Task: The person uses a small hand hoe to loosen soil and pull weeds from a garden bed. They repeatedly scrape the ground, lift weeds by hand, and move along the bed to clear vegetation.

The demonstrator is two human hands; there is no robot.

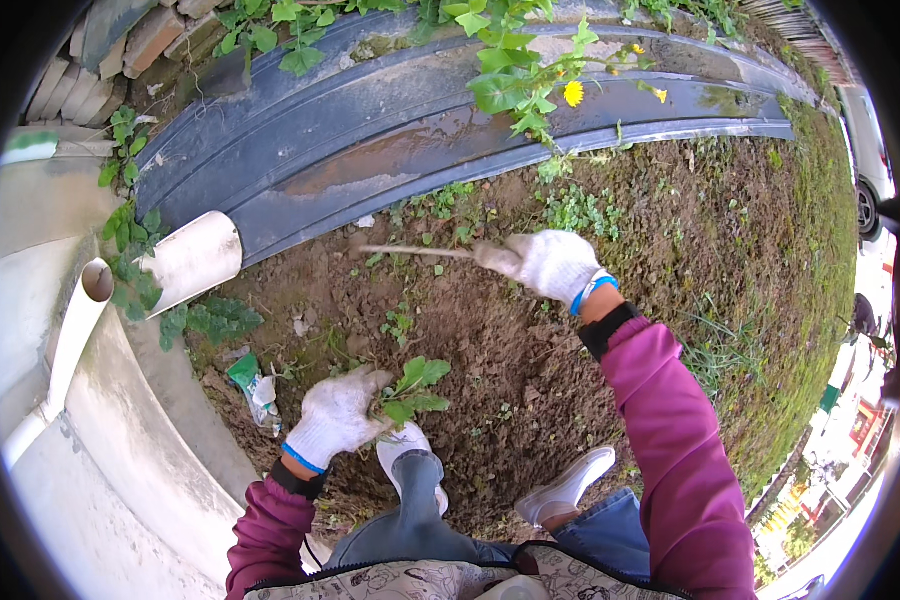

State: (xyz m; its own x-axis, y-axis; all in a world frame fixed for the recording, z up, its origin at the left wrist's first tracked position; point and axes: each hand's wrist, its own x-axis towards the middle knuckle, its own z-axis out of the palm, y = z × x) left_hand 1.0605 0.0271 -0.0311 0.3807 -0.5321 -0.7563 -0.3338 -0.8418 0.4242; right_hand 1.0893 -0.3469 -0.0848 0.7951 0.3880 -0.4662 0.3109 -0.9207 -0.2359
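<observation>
My left hand (337, 412), in a white knit glove with a blue cuff, is closed around the base of a leafy green weed (418, 388). The weed's leaves stick out to the right of the fingers, just above my left shoe (405, 442). In my right hand (551, 264), gloved the same way, is a thin pale stick-like tool (420, 250) that points left, a little above the bare soil (487, 337). It is blurred, so its exact kind cannot be told. Small weeds (397, 324) grow in the soil between the hands.
A dark ribbed sheet (420, 127) lies across the far side, under a yellow-flowered plant (517, 82). On the left are a wall (157, 450), a white downpipe (79, 322), a loose white pipe piece (195, 255) and a crumpled packet (259, 394). Bricks (150, 45) are stacked far left.
</observation>
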